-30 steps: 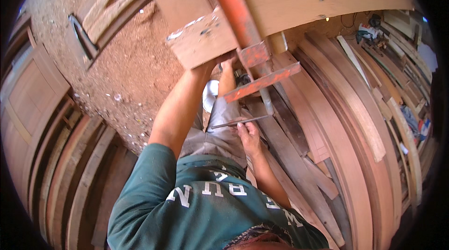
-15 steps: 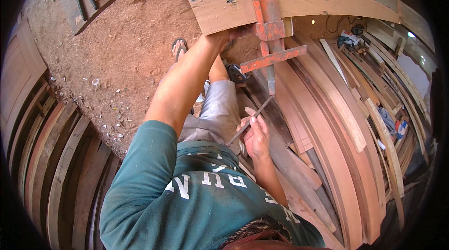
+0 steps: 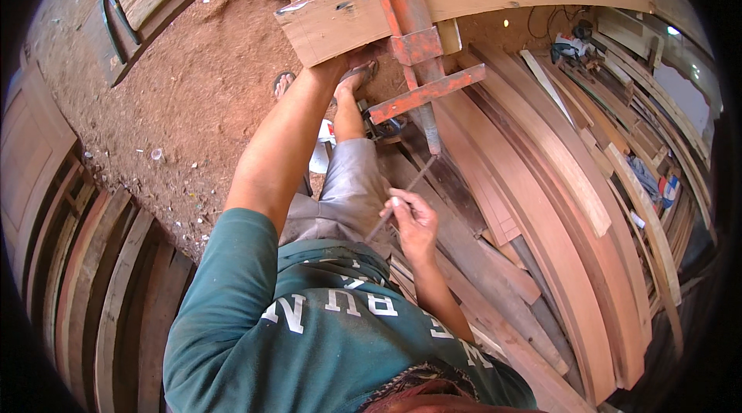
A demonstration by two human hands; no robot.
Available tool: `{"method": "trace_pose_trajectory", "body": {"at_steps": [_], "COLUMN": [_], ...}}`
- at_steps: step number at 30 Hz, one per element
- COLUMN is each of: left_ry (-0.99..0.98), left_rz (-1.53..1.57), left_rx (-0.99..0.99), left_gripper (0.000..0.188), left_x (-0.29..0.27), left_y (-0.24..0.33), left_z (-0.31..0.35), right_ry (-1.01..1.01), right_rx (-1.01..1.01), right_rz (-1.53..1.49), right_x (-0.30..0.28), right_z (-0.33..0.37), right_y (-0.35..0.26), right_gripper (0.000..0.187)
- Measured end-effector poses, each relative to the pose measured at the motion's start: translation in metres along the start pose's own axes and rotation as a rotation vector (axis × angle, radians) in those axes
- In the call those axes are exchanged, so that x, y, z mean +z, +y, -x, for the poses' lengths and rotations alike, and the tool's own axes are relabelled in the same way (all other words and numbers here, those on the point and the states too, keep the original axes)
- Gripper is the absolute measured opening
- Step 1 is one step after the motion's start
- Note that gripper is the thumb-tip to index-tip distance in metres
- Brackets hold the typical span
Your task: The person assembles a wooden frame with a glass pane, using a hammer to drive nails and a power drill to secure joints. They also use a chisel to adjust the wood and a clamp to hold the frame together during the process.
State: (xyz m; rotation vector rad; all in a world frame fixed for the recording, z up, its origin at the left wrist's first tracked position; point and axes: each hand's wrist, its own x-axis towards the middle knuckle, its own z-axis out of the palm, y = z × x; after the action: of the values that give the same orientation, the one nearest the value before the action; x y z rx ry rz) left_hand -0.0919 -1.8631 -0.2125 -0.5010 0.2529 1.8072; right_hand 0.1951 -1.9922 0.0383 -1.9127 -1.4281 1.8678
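Observation:
An orange, worn bar clamp (image 3: pixel 417 46) grips a pale wooden board (image 3: pixel 332 23) at the top of the picture. From its screw (image 3: pixel 429 129) a thin metal handle rod (image 3: pixel 421 173) slants down to the left. My right hand (image 3: pixel 416 224) is at this rod, its thumb and fingers bent around the middle. My left arm reaches up to the board's underside, where my left hand (image 3: pixel 338 65) is mostly out of sight behind the board and clamp. Its fingers are hidden.
Long wooden planks (image 3: pixel 533 204) lie stacked on the right, with a power tool (image 3: pixel 570 46) beyond them. More boards (image 3: pixel 89 274) lean at the left. Pincers (image 3: pixel 114 20) rest on a timber at the upper left, above sawdust-covered ground (image 3: pixel 193 88).
The view has shifted, so the clamp and board appear farther left. My right hand's fingers have curled in more around the rod. My left hand stays under the board.

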Motion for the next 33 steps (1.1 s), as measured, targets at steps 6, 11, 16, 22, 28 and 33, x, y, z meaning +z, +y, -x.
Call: {"method": "trace_pose_trajectory", "body": {"at_steps": [6, 11, 16, 22, 28, 33], "left_ry": [0.004, 0.007, 0.009, 0.018, 0.013, 0.017], "left_rz": [-0.029, -0.039, -0.05, -0.052, -0.071, -0.082], "left_rx": [-0.006, -0.005, -0.006, -0.004, -0.011, -0.019], "left_gripper": [0.043, 0.043, 0.043, 0.042, 0.042, 0.042], "left_x": [-0.002, -0.003, -0.006, -0.012, -0.01, -0.009], "left_y": [0.004, 0.005, 0.005, 0.008, 0.008, 0.008], "left_z": [0.0, -0.001, 0.001, 0.001, -0.001, -0.004], "right_ry": [0.034, 0.122, 0.138, 0.145, 0.237, 0.19], "right_rx": [-0.26, -0.336, -0.406, -0.435, -0.598, -0.434], "right_rz": [0.377, 0.435, 0.358, 0.39, 0.758, 0.764], "right_x": [0.017, 0.032, 0.032, 0.031, 0.007, -0.04], "right_z": [-0.061, -0.101, -0.113, -0.115, -0.142, -0.179], "right_y": [0.062, 0.069, 0.075, 0.07, 0.066, 0.083], "right_gripper": [0.017, 0.013, 0.011, 0.012, 0.023, 0.042]}}
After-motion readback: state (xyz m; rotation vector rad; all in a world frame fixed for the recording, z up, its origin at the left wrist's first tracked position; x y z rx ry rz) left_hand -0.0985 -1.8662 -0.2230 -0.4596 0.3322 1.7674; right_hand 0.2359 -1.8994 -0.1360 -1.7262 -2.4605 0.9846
